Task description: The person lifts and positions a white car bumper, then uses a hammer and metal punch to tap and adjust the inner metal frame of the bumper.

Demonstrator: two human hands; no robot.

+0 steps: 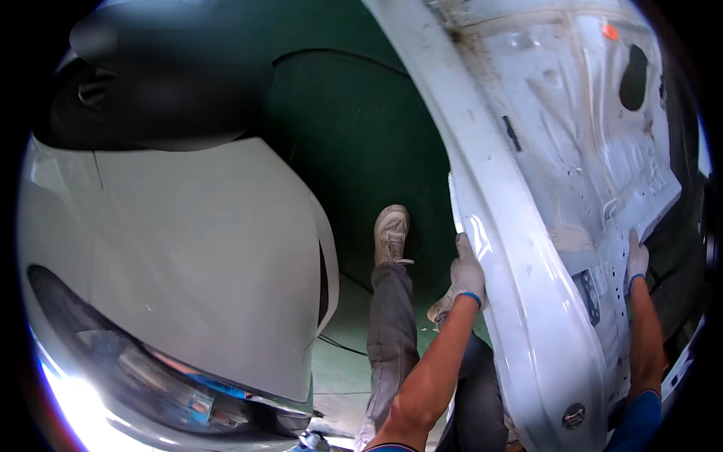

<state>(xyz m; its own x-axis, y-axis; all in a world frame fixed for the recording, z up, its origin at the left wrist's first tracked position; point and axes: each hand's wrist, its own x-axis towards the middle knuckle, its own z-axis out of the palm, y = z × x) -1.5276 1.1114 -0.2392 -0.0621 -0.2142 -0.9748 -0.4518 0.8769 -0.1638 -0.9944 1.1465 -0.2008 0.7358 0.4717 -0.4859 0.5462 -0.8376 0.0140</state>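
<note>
A large white sheet-metal car body section (pixel 520 248) stretches along my right side, with a long, smooth sill along its left. My left hand (pixel 467 273), in a pale knit glove with a blue cuff, grips the sill's left edge. Its thumb points up along the metal, and the other fingers are mostly hidden. Across the section, my right hand (pixel 639 260), gloved the same way, is closed on the right edge beside a row of small holes. Its fingertips go out of sight behind the metal. Both arms reach forward, with the section between them.
At left stands a car with a light grey hood (pixel 203 248) and a dark headlight (pixel 151 377). A blurred dark shape (pixel 173 98) is beyond it. A black cable (pixel 339 53) crosses the green floor (pixel 354 143). My light shoe (pixel 392 230) stands between car and section.
</note>
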